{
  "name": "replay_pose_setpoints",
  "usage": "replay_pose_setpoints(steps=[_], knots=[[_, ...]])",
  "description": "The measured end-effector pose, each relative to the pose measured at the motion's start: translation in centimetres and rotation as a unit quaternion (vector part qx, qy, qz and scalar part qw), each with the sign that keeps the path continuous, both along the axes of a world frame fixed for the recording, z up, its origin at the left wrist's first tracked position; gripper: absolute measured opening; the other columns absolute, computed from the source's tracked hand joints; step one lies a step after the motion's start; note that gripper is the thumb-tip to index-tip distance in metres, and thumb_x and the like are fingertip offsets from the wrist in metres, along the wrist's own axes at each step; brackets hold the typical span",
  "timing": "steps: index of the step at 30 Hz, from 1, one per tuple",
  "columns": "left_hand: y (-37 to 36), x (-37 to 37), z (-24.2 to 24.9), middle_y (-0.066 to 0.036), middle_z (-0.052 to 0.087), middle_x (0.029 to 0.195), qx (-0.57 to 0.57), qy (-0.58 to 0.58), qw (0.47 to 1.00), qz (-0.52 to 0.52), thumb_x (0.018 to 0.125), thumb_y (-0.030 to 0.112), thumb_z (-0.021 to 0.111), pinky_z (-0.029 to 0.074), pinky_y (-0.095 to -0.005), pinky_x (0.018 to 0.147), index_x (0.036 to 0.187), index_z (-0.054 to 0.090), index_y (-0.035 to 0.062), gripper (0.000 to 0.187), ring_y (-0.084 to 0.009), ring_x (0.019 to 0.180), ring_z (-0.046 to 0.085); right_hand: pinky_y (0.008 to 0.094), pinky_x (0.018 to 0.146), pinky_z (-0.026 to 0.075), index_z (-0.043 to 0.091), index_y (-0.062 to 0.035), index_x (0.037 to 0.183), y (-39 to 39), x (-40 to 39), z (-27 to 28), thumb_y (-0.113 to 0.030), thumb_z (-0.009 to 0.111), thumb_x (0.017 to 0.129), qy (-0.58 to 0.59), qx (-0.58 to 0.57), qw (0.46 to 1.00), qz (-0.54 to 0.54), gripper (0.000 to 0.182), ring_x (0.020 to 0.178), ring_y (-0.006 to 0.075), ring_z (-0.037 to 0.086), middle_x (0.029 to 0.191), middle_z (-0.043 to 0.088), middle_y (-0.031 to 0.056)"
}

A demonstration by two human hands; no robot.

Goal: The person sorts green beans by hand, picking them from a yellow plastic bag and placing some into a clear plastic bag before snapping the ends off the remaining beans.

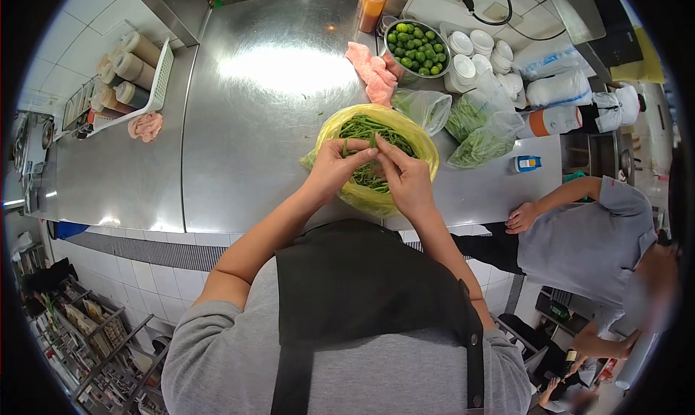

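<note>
A yellow plastic bag (427, 141) stands open on the steel counter, filled with green beans (380, 130). Over the bag, my left hand (339, 166) and my right hand (407, 174) meet at the fingertips. The fingers of both are closed in a pinch on a short green bean piece (373, 140) between them. Another green bit shows at the fingers of my left hand.
Beyond the bag lie a pink cloth (373, 74), a bowl of limes (443, 56), bags of greens (486, 140) and white lidded cups (481, 41). A person (579, 234) in grey stands at right, one hand on the counter edge. Bottles in a white basket (161, 74) stand at left.
</note>
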State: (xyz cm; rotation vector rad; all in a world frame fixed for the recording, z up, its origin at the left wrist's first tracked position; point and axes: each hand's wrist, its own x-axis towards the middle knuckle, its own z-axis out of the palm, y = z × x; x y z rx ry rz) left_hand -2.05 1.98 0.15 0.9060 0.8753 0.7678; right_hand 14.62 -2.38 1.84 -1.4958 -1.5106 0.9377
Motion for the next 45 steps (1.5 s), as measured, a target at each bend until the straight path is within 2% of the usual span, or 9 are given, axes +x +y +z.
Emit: replay_pose_setpoints(steps=[3, 13, 19, 24, 34, 36, 37, 39, 45], knots=[[0.2, 0.3, -1.3, 0.0, 0.07, 0.082, 0.046, 0.03, 0.998, 0.01, 0.094, 0.02, 0.072, 0.048, -0.0249, 0.066, 0.103, 0.074, -0.0027, 0.025, -0.006, 0.075, 0.058, 0.0323, 0.069, 0.053, 0.07, 0.0005, 0.12, 1.0, 2.0, 0.5, -0.01, 0.066, 0.093, -0.124, 0.01, 0.991, 0.045, 0.029, 0.074, 0.018, 0.069, 0.091, 0.072, 0.0128], [-0.1, 0.6, -0.6, -0.008, 0.071, 0.075, 0.18, 0.219, 0.956, -0.078, 0.094, 0.012, 0.068, 0.049, -0.028, 0.065, 0.1, 0.076, -0.0007, 0.016, -0.0081, 0.068, 0.057, 0.0264, 0.066, 0.048, 0.074, 0.0018, 0.1, 1.9, 1.5, -0.2, -0.008, 0.071, 0.09, -0.035, 0.027, 0.999, -0.024, 0.014, 0.073, 0.0123, 0.062, 0.085, 0.068, 0.0076], [-0.2, 0.5, -0.7, -0.021, 0.07, 0.08, 0.302, 0.261, 0.916, -0.048, 0.089, 0.01, 0.069, 0.051, -0.0386, 0.063, 0.097, 0.073, -0.0045, 0.017, -0.0278, 0.066, 0.067, 0.0365, 0.07, 0.048, 0.068, 0.0033, 0.085, 2.4, 1.6, -1.7, -0.004, 0.069, 0.087, -0.109, 0.125, 0.986, -0.014, 0.008, 0.077, 0.0279, 0.062, 0.082, 0.064, 0.0127], [-0.6, 0.6, -1.1, -0.019, 0.069, 0.084, 0.389, 0.521, 0.749, -0.126, 0.081, 0.003, 0.061, 0.054, -0.0484, 0.069, 0.083, 0.068, -0.0008, 0.009, -0.0392, 0.079, 0.068, 0.0429, 0.076, 0.047, 0.062, 0.0003, 0.08, 2.2, 0.5, -2.7, -0.004, 0.068, 0.086, -0.263, 0.167, 0.949, 0.039, 0.009, 0.085, 0.0328, 0.056, 0.083, 0.056, 0.0134], [1.4, -2.4, -1.6, -0.016, 0.072, 0.086, 0.396, 0.569, 0.72, -0.035, 0.085, 0.004, 0.063, 0.055, -0.0415, 0.064, 0.095, 0.072, -0.0001, 0.014, -0.0302, 0.074, 0.071, 0.037, 0.061, 0.044, 0.064, 0.0042, 0.081, 1.4, 3.4, 2.6, -0.013, 0.07, 0.088, -0.046, 0.042, 0.996, 0.065, 0.019, 0.065, 0.0248, 0.055, 0.074, 0.058, 0.0121], [2.0, -2.8, -0.9, -0.013, 0.076, 0.092, 0.248, 0.36, 0.899, 0.015, 0.091, 0.01, 0.068, 0.053, -0.0326, 0.061, 0.105, 0.074, -0.0005, 0.019, -0.016, 0.071, 0.069, 0.0356, 0.059, 0.042, 0.065, 0.0042, 0.079, 1.3, 4.3, 2.9, -0.018, 0.072, 0.089, -0.083, -0.049, 0.991, 0.09, 0.025, 0.066, 0.0216, 0.055, 0.074, 0.057, 0.0115], [2.2, -2.6, -0.8, -0.013, 0.076, 0.092, 0.249, 0.36, 0.899, 0.014, 0.091, 0.01, 0.068, 0.053, -0.0326, 0.061, 0.105, 0.074, -0.0005, 0.019, -0.016, 0.071, 0.069, 0.0356, 0.059, 0.042, 0.065, 0.0042, 0.079, 1.3, 4.2, 2.4, -0.018, 0.072, 0.089, -0.083, -0.048, 0.992, 0.088, 0.025, 0.066, 0.0216, 0.055, 0.074, 0.057, 0.0115], [2.4, -1.9, -0.5, -0.009, 0.077, 0.095, 0.152, 0.049, 0.985, 0.068, 0.095, 0.014, 0.069, 0.049, -0.0246, 0.059, 0.109, 0.075, -0.0012, 0.021, -0.0071, 0.07, 0.062, 0.0366, 0.061, 0.043, 0.066, 0.0043, 0.078, 1.4, 4.0, 0.6, -0.021, 0.073, 0.089, -0.098, -0.167, 0.978, 0.082, 0.028, 0.068, 0.0216, 0.056, 0.075, 0.058, 0.0118], [2.7, -1.5, 1.8, -0.008, 0.076, 0.095, 0.034, -0.088, 0.984, 0.149, 0.097, 0.015, 0.067, 0.031, -0.0175, 0.049, 0.114, 0.071, -0.0023, 0.025, -0.0003, 0.056, 0.042, 0.0341, 0.074, 0.049, 0.07, 0.0008, 0.093, 0.6, 0.2, 0.3, -0.019, 0.074, 0.088, -0.016, -0.008, 0.998, 0.066, 0.021, 0.081, 0.022, 0.064, 0.084, 0.064, 0.0112]])
